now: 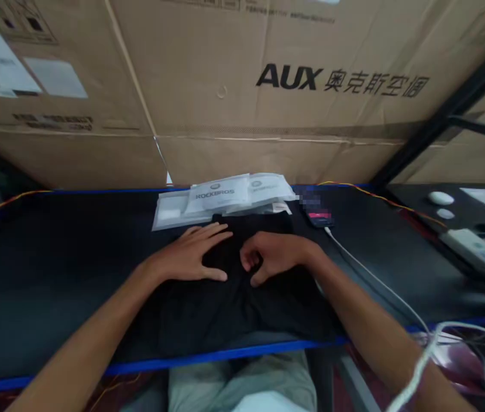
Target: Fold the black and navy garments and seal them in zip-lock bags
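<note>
A black cloth garment point(225, 312) lies spread on the dark table in front of me; its exact kind is hard to make out against the dark surface. My left hand point(197, 254) rests on its left part, palm down, fingers stretched and thumb apart. To the right, my right hand point(270, 254) is curled at the middle of the garment, thumb and fingertips close together at a crease in the cloth. Just beyond both hands, white ROCKBROS packets point(219, 194) lie overlapping at the garment's far edge.
A phone point(317, 212) with a white charging cable point(375, 274) lies right of the packets. Behind the table point(53, 274) stands a large cardboard sheet point(208, 74). A power strip point(478, 249) and a white mouse point(440, 198) are on the surface at right. Blue edging runs along the table's front.
</note>
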The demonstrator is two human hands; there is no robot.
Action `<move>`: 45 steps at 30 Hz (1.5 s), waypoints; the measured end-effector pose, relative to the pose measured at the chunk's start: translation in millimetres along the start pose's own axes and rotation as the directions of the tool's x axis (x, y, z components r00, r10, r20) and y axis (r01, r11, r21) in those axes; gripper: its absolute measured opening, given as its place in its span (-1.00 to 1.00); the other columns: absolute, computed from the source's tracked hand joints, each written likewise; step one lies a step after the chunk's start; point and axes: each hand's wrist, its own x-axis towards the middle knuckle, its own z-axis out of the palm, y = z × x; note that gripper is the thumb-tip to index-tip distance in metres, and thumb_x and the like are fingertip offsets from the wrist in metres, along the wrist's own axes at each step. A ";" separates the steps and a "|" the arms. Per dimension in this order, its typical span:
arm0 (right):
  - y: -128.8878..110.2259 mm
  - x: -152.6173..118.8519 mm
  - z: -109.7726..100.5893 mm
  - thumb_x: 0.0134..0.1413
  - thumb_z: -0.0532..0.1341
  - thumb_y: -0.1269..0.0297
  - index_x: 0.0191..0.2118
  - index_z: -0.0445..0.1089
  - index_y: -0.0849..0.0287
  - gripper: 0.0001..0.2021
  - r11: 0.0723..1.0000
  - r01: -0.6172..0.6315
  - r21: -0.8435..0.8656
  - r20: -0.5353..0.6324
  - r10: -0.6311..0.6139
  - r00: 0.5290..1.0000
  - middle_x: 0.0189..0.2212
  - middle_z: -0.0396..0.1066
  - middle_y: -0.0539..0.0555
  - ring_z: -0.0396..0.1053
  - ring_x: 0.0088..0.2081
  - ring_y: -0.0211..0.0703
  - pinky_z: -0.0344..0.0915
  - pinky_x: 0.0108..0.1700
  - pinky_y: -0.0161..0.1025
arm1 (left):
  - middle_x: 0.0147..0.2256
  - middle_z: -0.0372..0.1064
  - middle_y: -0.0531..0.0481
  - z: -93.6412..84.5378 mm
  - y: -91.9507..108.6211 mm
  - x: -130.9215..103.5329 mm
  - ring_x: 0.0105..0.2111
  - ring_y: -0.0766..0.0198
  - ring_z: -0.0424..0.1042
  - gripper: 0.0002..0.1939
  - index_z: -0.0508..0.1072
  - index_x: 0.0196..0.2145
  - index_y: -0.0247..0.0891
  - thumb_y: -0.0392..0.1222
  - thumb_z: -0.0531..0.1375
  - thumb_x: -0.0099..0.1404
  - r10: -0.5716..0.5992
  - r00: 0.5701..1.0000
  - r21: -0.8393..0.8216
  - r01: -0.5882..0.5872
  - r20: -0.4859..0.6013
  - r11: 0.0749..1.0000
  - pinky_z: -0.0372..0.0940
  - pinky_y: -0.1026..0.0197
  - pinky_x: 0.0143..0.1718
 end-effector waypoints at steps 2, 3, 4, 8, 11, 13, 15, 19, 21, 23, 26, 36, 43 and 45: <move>0.3 3.6 1.5 -0.05 0.35 0.43 -0.27 0.48 0.22 -0.84 1.000 0.013 -0.014 -0.222 -0.015 0.975 -0.34 0.46 0.00 0.39 -0.41 -0.28 0.34 -0.32 -0.32 | 0.38 0.04 -0.23 -0.1 -1.4 1.4 0.35 -0.20 0.05 -0.15 0.24 0.32 -0.18 0.30 0.25 0.20 0.016 0.999 -0.007 -0.016 -0.052 1.000 -0.03 -0.19 0.33; 1.7 5.4 1.9 0.01 0.29 0.45 -0.18 0.47 0.23 -0.80 0.999 -0.001 -0.042 -0.364 -0.015 0.931 -0.22 0.46 0.07 0.40 -0.37 -0.26 0.37 -0.26 -0.28 | 0.35 0.11 -0.24 -0.3 -2.0 2.4 0.33 -0.18 0.10 -0.22 0.30 0.28 -0.20 0.28 0.23 0.24 0.022 0.995 -0.007 -0.023 -0.102 1.000 0.00 -0.17 0.32; 4.0 7.2 2.4 0.06 0.23 0.47 -0.09 0.44 0.23 -0.74 0.996 -0.033 -0.080 -0.504 -0.012 0.863 -0.08 0.43 0.14 0.41 -0.34 -0.25 0.38 -0.20 -0.24 | 0.31 0.19 -0.25 -0.6 -2.4 3.4 0.29 -0.15 0.17 -0.30 0.35 0.24 -0.23 0.24 0.20 0.29 0.030 0.987 -0.008 -0.032 -0.159 0.999 0.04 -0.16 0.31; 18.9 15.2 8.1 0.15 0.12 0.48 0.11 0.38 0.13 -0.59 0.964 -0.206 -0.169 -0.795 -0.010 0.606 0.19 0.30 0.19 0.45 -0.33 -0.21 0.40 -0.14 -0.16 | 0.11 0.42 -0.22 -0.5 -0.4 8.1 0.15 -0.05 0.35 -0.54 0.48 0.08 -0.25 0.06 0.20 0.34 0.029 0.935 -0.112 -0.073 -0.353 0.991 0.18 -0.09 0.22; 30.7 20.8 13.0 0.22 0.10 0.44 0.13 0.39 0.11 -0.61 0.945 -0.273 -0.180 -0.845 -0.006 0.535 0.07 0.47 0.14 0.51 -0.22 -0.10 0.41 -0.12 -0.17 | 0.00 0.51 -0.17 2.4 5.7 12.5 0.02 0.01 0.46 -0.64 0.53 -0.02 -0.24 0.00 0.23 0.30 -0.075 0.921 -0.371 -0.078 -0.381 0.925 0.31 -0.02 0.10; 35.1 23.8 14.5 0.26 0.10 0.40 0.11 0.43 0.11 -0.65 0.940 -0.284 -0.190 -0.871 -0.028 0.491 -0.01 0.54 0.12 0.53 -0.16 -0.05 0.42 -0.11 -0.16 | -0.06 0.55 -0.15 4.7 10.1 15.8 -0.08 0.06 0.52 -0.66 0.54 -0.06 -0.24 -0.03 0.26 0.27 -0.193 0.924 -0.624 -0.060 -0.330 0.779 0.38 0.06 -0.01; 34.8 26.1 15.1 0.29 0.09 0.37 0.04 0.48 0.12 -0.70 0.944 -0.245 -0.220 -0.890 -0.092 0.446 -0.07 0.58 0.13 0.54 -0.20 -0.08 0.42 -0.13 -0.18 | -0.11 0.58 -0.16 5.3 12.8 18.7 -0.16 0.13 0.56 -0.69 0.54 -0.08 -0.28 -0.06 0.26 0.28 -0.322 0.918 -0.841 -0.023 -0.232 0.541 0.42 0.16 -0.11; 20.7 29.9 21.5 0.27 0.11 0.37 -0.06 0.50 0.14 -0.76 0.952 -0.035 -0.303 -0.878 -0.265 0.398 -0.21 0.59 0.10 0.49 -0.34 -0.21 0.42 -0.22 -0.29 | -0.19 0.59 -0.26 -0.7 12.7 22.4 -0.23 0.20 0.59 -0.70 0.54 -0.13 -0.40 -0.09 0.18 0.39 -0.483 0.875 -1.000 0.005 0.001 0.007 0.45 0.26 -0.14; 10.7 31.4 29.3 0.25 0.13 0.39 -0.08 0.49 0.14 -0.78 0.935 0.086 -0.345 -0.831 -0.346 0.434 -0.26 0.58 0.07 0.47 -0.38 -0.25 0.40 -0.26 -0.32 | -0.24 0.59 -0.27 -3.6 11.6 23.8 -0.26 0.21 0.59 -0.70 0.52 -0.19 -0.41 -0.08 0.14 0.43 -0.511 0.856 -0.984 -0.022 0.073 -0.177 0.47 0.27 -0.15; 1.2 31.6 37.7 0.25 0.12 0.43 -0.13 0.49 0.14 -0.79 0.903 0.191 -0.385 -0.739 -0.425 0.523 -0.27 0.58 0.07 0.49 -0.34 -0.25 0.39 -0.26 -0.34 | -0.28 0.59 -0.22 -4.0 10.9 25.0 -0.32 0.23 0.59 -0.76 0.49 -0.21 -0.37 -0.13 0.13 0.43 -0.542 0.836 -0.968 -0.058 0.087 -0.244 0.48 0.27 -0.22; -12.3 27.0 43.3 0.23 0.13 0.42 -0.16 0.49 0.11 -0.80 0.896 0.234 -0.378 -0.623 -0.433 0.652 -0.26 0.58 0.08 0.50 -0.33 -0.23 0.37 -0.27 -0.32 | -0.28 0.59 -0.08 -1.5 10.2 25.3 -0.41 0.29 0.57 -0.87 0.46 -0.17 -0.29 -0.32 0.20 0.30 -0.603 0.797 -0.977 -0.117 0.016 -0.181 0.47 0.29 -0.35; 4.0 11.9 -7.0 0.09 0.24 0.15 -0.01 0.35 0.15 -0.65 0.993 -0.023 0.112 -0.967 0.115 0.227 0.00 0.41 0.23 0.41 -0.10 -0.03 0.36 -0.15 -0.12 | -0.33 0.61 -0.03 -11.0 18.5 10.8 -0.30 0.03 0.58 -0.69 0.50 -0.36 -0.25 -0.34 0.24 -0.17 -0.502 0.864 -0.997 -0.069 -0.046 -0.027 0.47 0.10 -0.32; 27.8 21.7 -7.2 -0.05 0.34 0.03 -0.28 0.45 0.18 -0.68 0.733 0.331 0.595 -0.789 0.454 0.414 -0.40 0.46 0.00 0.35 -0.36 -0.22 0.28 -0.30 -0.28 | -0.23 0.61 -0.03 -1.6 22.9 7.4 -0.25 0.05 0.58 -0.61 0.53 -0.25 -0.19 -0.32 0.30 -0.14 -0.335 0.942 -0.998 -0.010 0.011 -0.061 0.47 0.12 -0.26; 20.7 20.0 -7.5 -0.14 0.40 0.03 -0.34 0.46 0.18 -0.68 0.663 0.390 0.639 -0.759 0.465 0.455 -0.46 0.41 -0.04 0.31 -0.42 -0.27 0.24 -0.36 -0.31 | -0.19 0.61 -0.06 -3.1 23.0 6.9 -0.23 0.03 0.58 -0.59 0.52 -0.15 -0.17 -0.21 0.34 -0.04 -0.327 0.945 -0.996 -0.017 0.012 -0.087 0.49 0.08 -0.24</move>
